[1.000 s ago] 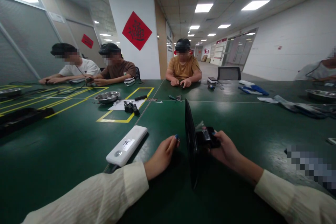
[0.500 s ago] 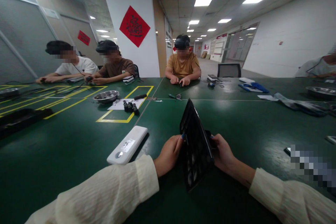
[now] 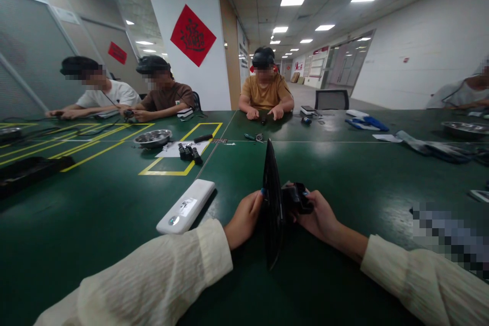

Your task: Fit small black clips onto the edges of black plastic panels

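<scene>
Upright between my hands is a thin black panel, seen almost edge-on. My left hand is closed on its left side, with the thumb pressed near its edge and the other fingers hidden. A black boxy part sits at the panel's right side; whether it is fixed to the panel I cannot tell. My right hand grips this part, thumb on top. Left of my hands, a white oblong device with a label lies on the green table.
Ahead lie several black cylindrical parts on white paper, a metal bowl and green-handled pliers. A black tray is far left. Blue-grey cloth lies right. Across the table sits a person; others sit left and right.
The black panel has turned from showing its broad face to nearly edge-on. The boxy part in my right hand has come into clearer view. The whole scene has shifted slightly with my head.
</scene>
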Action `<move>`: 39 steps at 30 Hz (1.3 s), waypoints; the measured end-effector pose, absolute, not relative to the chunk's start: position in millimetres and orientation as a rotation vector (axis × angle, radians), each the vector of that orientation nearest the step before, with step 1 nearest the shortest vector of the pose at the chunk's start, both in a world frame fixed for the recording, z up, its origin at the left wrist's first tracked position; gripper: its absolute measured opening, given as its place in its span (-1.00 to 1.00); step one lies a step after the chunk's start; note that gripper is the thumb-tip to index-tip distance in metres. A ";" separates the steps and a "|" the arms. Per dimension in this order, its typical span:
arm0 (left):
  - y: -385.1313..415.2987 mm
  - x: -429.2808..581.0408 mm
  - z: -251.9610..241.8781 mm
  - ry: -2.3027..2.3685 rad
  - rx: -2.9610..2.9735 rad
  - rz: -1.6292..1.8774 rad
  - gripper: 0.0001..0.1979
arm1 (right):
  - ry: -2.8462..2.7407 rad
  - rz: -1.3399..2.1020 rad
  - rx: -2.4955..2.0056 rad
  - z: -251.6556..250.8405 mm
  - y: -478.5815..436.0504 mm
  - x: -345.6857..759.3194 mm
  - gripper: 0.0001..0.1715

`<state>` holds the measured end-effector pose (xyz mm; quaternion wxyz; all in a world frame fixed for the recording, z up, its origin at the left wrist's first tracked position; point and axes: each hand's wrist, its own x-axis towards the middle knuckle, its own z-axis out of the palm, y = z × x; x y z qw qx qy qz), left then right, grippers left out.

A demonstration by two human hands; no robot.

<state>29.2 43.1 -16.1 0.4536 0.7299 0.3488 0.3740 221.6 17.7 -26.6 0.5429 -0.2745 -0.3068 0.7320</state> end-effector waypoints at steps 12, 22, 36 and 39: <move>42.0 30.6 -16.3 0.900 1.846 1.006 -0.62 | -0.683 1.732 -0.662 -27.3 18.7 221.0 -0.67; 42.6 30.0 -18.2 0.970 1.866 0.929 -0.69 | -0.640 1.738 -0.704 -25.8 19.7 221.2 -0.62; 41.0 30.4 -15.0 1.003 1.855 0.956 -0.71 | -0.668 1.717 -0.711 -26.0 19.5 221.4 -0.66; 42.5 30.5 -16.9 1.020 1.843 0.942 -0.72 | -0.643 1.718 -0.740 -25.9 19.7 221.0 -0.63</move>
